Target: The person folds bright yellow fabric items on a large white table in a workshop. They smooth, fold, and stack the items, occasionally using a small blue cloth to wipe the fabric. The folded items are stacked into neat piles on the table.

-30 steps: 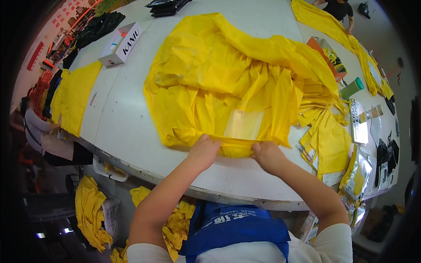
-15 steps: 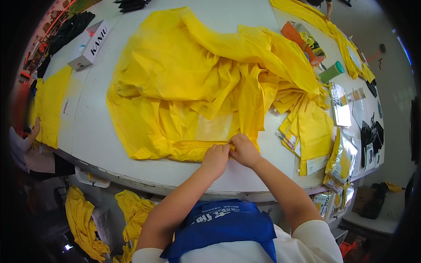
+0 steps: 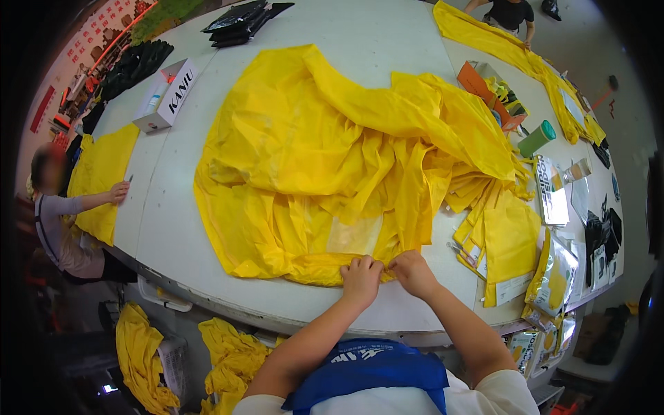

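A large, thin yellow raincoat-like garment (image 3: 297,138) lies crumpled across the white table in front of me. Its near edge is gathered into a narrow band along the table's front. My left hand (image 3: 362,279) pinches that band near its right end, fingers curled over the fabric. Just to the right, my right hand (image 3: 412,272) is closed on the same edge, knuckles up, with its fingertips mostly hidden. A pale translucent patch (image 3: 354,234) shows on the garment just beyond my hands.
Folded yellow pouches (image 3: 512,235) fan out at right, beside clear-wrapped yellow packets (image 3: 553,273). A green cup (image 3: 537,138) and an orange box (image 3: 490,97) stand farther back. At left are a white box (image 3: 166,97) and a co-worker (image 3: 72,214); another person (image 3: 510,15) stands far right.
The whole view has shifted, so the table sits lower and farther right. My hands have moved slightly right along the edge and a little apart. The left co-worker's arm now reaches over the table.
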Tool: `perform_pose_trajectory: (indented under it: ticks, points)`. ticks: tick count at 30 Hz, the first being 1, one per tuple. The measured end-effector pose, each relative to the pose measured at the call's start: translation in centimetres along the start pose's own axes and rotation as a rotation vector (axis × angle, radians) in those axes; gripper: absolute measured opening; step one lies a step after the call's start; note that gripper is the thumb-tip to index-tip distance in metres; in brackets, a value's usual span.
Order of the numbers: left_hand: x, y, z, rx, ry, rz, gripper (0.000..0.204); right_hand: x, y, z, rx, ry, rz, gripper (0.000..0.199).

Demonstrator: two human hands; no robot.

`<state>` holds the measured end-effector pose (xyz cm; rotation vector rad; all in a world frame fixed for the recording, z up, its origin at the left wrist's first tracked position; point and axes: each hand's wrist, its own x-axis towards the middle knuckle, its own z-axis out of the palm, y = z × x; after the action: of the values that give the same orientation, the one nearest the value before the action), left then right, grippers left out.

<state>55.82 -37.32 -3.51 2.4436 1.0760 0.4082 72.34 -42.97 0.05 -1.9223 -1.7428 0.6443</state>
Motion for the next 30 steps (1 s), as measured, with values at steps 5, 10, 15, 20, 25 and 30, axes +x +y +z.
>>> perform_pose_trajectory:
  ticks: [5,10,15,20,25,30]
  points:
    - [-0.5,0.5,0.4,-0.005,0.014,-0.019,0.015,-1.0,-1.4,0.8,-0.228,0.155,-0.069,0.014]
    - [-0.5,0.9,-0.5,-0.067,0.017,-0.012,0.008,-1.4,1.3,1.4,0.098,0.024,0.121,0.017]
    - [-0.9,0.6,-2.6,-0.241,-0.056,-0.077,0.014,-1.7,-0.7,0.5,0.157,0.021,0.015,0.016]
    - [-1.5,-0.8,-3.0,-0.192,-0.034,-0.011,0.012,-2.1,-2.2,-0.3,-0.052,0.028,-0.035,0.012]
    - [-2.1,-4.0,-6.9,0.194,-0.005,-0.165,0.008,-3.7,-1.3,-2.0,-0.22,0.101,0.023,0.009]
    - [-6.5,-8.3,-12.0,0.093,-0.058,-0.135,0.011,-4.2,0.8,-4.3,-0.015,-0.239,0.057,0.011]
